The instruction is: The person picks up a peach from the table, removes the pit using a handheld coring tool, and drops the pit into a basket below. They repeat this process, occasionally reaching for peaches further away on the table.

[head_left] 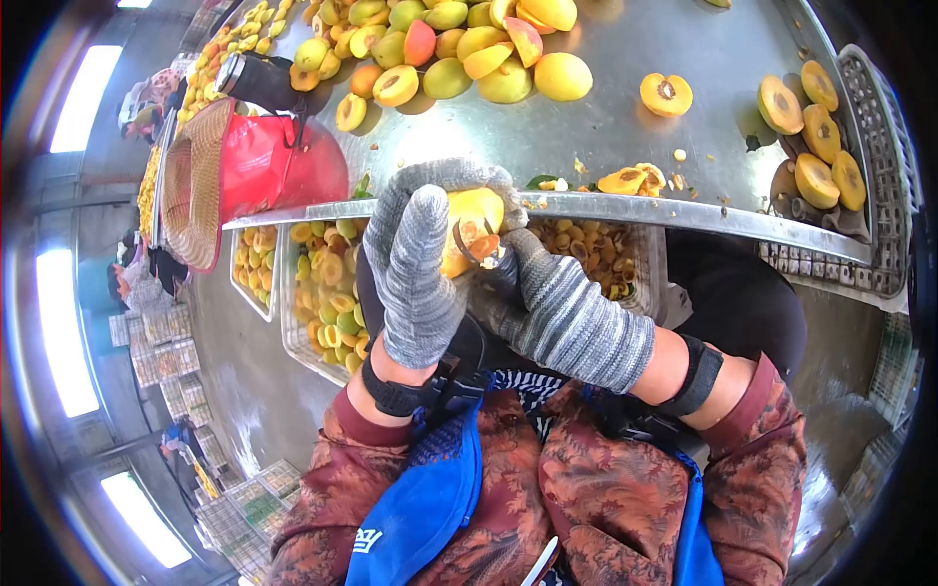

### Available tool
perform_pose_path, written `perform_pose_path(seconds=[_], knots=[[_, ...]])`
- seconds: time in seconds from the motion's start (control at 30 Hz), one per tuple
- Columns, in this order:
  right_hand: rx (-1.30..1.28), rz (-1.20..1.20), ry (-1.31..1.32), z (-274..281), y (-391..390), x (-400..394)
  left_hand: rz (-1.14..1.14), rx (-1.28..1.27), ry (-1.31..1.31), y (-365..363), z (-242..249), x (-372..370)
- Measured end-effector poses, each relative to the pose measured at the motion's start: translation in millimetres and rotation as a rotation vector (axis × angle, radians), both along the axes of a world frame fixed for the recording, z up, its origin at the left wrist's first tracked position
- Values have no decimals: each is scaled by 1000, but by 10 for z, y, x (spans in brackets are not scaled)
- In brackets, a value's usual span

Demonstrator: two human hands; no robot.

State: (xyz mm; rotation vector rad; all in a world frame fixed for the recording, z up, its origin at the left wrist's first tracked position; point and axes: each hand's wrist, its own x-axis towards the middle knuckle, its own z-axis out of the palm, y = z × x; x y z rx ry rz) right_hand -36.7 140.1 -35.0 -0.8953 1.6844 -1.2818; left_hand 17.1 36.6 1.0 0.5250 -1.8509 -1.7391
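Note:
In front of me, at the table's near edge, my left hand [420, 264] in a grey knit glove is closed around a yellow peach half [472, 217]. Reddish, torn flesh shows around the pit in its cut face. My right hand [562, 303], gloved too, is closed on a pitting knife [479, 244]. Its thin curved blade is at the pit, and most of its handle is hidden by the fingers. Just beyond my hands, cut peach pieces [630, 180] and scraps lie on the metal table [586, 127].
A heap of peaches [445, 78] covers the far table. One half [665, 95] lies apart; several halves [816, 137] sit right, beside a plastic crate [874, 166]. A red bag [278, 166], straw hat [191, 186] and dark flask [259, 80] stand left. Fruit-filled crates [293, 337] are below.

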Motion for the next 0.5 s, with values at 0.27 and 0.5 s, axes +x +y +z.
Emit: perform_pose_path(seconds=[0.27, 0.5], knots=[[-21, 11, 13, -21, 36, 50, -257, 99, -47, -205, 25, 1], [35, 0, 25, 5, 33, 87, -428, -46, -241, -328, 188, -88]])
